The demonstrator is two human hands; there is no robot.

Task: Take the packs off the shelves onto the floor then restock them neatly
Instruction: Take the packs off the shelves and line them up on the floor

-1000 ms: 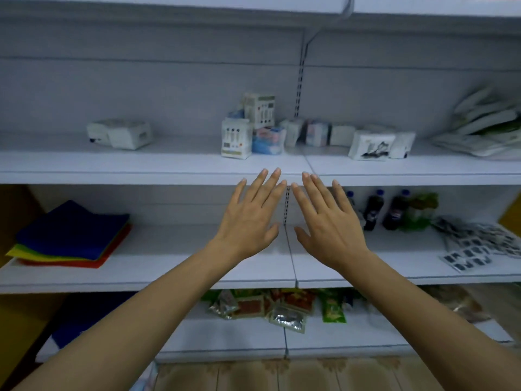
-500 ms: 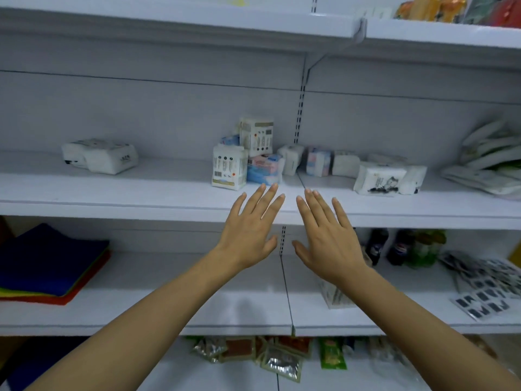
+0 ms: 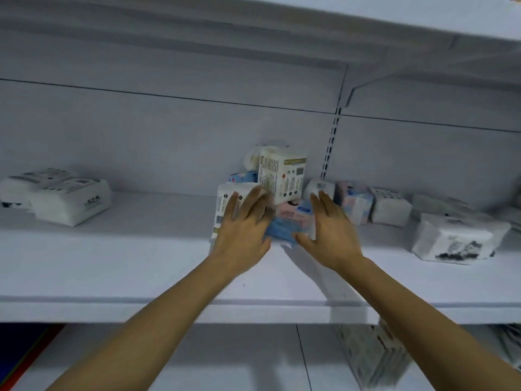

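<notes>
A person is standing at a white shelf (image 3: pixel 127 263) with both arms stretched out to a little heap of packs in the middle of it. The left hand (image 3: pixel 242 230) is lying on the front of a white pack (image 3: pixel 225 196) that is standing near the shelf edge. Its grip is apart, with the fingers (image 3: pixel 248 201) straight and a bit blurry. The right hand (image 3: pixel 329 238) is sitting just beside a pink and blue pack (image 3: pixel 293 218), on its right side, and the thumb is touching the blue front. Its grip is apart too, with straight fingers. A tall white box (image 3: pixel 282 176) is resting on top of the pink and blue pack, close to the back wall. A small blue pack (image 3: pixel 242 176) is peeking out behind the white pack.

More packs are sitting on the same shelf. A soft white pack (image 3: pixel 62 198) is lying far to the left. To the right, a row of small packs (image 3: pixel 355 201) is standing by the wall, and a big white pack with black print (image 3: pixel 451 238) is sitting nearer the front.
</notes>
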